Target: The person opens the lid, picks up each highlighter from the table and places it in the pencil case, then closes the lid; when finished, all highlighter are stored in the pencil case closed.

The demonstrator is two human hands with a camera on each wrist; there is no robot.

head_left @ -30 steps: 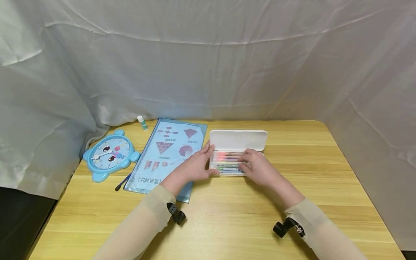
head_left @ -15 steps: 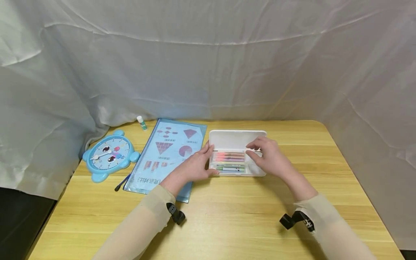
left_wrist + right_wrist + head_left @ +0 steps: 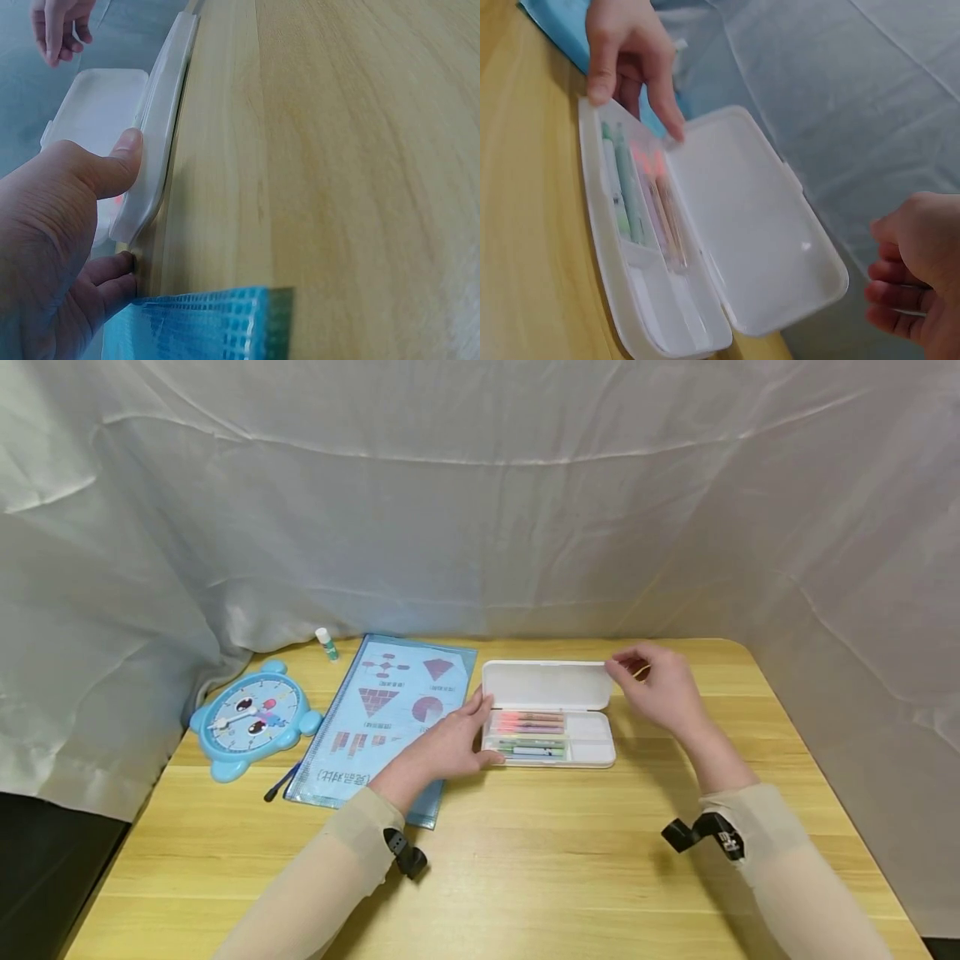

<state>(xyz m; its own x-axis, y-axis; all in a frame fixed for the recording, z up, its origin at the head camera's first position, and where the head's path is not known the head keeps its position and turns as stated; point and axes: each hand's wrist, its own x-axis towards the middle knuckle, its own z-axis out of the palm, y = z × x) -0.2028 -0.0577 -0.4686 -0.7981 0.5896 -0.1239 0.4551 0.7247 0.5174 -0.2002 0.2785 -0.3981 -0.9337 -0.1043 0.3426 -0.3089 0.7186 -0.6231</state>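
Observation:
A white pencil case (image 3: 555,758) lies on the table with its lid (image 3: 547,685) raised at the back. Pens and markers (image 3: 622,187), several in green and pink tones, fill the left part of its compartments; the right part holds none. My left hand (image 3: 453,745) grips the case's left end, thumb at the front and fingers round the back, as the left wrist view (image 3: 67,217) also shows. My right hand (image 3: 660,689) hovers beside the lid's upper right corner, fingers loosely curled and holding nothing. A small gap separates it from the lid in the right wrist view.
A blue mesh folder (image 3: 382,727) with printed charts lies left of the case, partly under my left forearm. Farther left are a blue toy clock (image 3: 255,714), a glue stick (image 3: 327,644) and a dark-tipped pen-like stick (image 3: 279,783). Grey cloth (image 3: 525,527) hangs behind.
My right hand has left the pens inside the case and moved right and up to the lid's corner. The left hand and the case have stayed in place.

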